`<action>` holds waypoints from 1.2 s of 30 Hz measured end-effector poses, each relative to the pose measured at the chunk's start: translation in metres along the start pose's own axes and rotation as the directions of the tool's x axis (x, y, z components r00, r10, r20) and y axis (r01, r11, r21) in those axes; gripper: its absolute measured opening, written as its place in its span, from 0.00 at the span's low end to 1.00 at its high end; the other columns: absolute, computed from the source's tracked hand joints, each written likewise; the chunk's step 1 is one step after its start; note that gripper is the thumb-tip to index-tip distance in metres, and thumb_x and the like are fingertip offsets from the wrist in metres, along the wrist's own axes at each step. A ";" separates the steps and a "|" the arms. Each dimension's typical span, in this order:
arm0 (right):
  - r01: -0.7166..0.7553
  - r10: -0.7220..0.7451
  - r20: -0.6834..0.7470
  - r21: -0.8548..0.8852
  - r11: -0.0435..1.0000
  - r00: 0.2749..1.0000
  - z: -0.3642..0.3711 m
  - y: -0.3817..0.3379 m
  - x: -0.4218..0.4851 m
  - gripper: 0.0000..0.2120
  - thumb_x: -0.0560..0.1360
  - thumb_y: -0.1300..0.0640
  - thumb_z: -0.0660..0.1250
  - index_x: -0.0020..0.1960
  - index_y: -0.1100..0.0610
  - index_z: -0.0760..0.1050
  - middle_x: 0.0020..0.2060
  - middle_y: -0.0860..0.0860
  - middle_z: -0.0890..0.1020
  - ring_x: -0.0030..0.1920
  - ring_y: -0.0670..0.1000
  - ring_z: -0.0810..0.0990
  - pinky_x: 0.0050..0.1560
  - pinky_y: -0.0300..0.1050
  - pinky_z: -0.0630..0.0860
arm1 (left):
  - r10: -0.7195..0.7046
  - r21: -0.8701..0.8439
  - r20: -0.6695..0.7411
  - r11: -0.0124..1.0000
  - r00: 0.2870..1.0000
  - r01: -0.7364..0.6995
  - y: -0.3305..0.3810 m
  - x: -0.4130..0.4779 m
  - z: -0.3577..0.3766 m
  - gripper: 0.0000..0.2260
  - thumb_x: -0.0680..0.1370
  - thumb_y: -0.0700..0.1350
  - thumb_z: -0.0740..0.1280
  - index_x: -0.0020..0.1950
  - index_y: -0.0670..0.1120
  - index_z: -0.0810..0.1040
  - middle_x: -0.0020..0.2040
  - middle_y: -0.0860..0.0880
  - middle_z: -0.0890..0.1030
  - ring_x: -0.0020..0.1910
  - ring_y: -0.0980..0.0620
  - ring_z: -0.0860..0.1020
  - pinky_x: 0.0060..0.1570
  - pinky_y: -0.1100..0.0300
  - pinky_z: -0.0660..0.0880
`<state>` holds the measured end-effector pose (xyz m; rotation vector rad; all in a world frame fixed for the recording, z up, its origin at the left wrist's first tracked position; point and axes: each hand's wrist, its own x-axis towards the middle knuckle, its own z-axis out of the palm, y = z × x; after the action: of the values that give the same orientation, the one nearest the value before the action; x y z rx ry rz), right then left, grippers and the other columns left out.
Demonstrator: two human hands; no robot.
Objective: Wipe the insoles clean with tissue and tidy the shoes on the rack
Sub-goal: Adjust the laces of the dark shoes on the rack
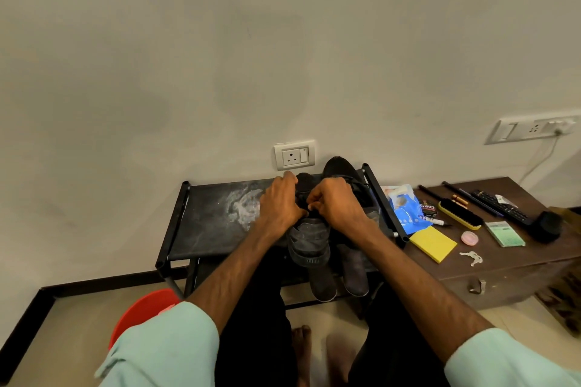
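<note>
Pale wall (283,41) behind black fabric-topped shoe rack (213,217), dark brown wooden surface (503,258) to its right. On the rack's right half, left hand (279,201) and right hand (336,201) curled, gripping dark grey shoe (309,242) at its opening.

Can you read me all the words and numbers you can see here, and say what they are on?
"Cherr": on the lid of the round black shoe polish tin; the end of the word is unclear.
On the heel of the dark shoe: a small word, too blurred to read.
On the blue packet: print too blurred to read.
On the green packet: print too small to read.
</note>
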<state>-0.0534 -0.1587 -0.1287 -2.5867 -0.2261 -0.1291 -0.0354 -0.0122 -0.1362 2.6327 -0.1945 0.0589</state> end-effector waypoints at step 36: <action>-0.004 0.157 -0.524 0.281 0.960 0.837 -0.011 0.023 -0.054 0.08 0.74 0.64 0.69 0.49 0.55 0.83 0.45 0.47 0.81 0.45 0.42 0.79 0.46 0.36 0.78 | -0.050 -0.280 0.236 0.953 0.970 0.117 -0.012 -0.011 -0.020 0.26 0.72 0.49 0.79 0.67 0.47 0.76 0.61 0.48 0.82 0.57 0.50 0.81 0.60 0.52 0.79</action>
<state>-0.1023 -0.1908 -0.1385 -2.1744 0.0762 -0.7390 -0.0441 0.0097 -0.1252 2.3434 -0.1546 -0.2809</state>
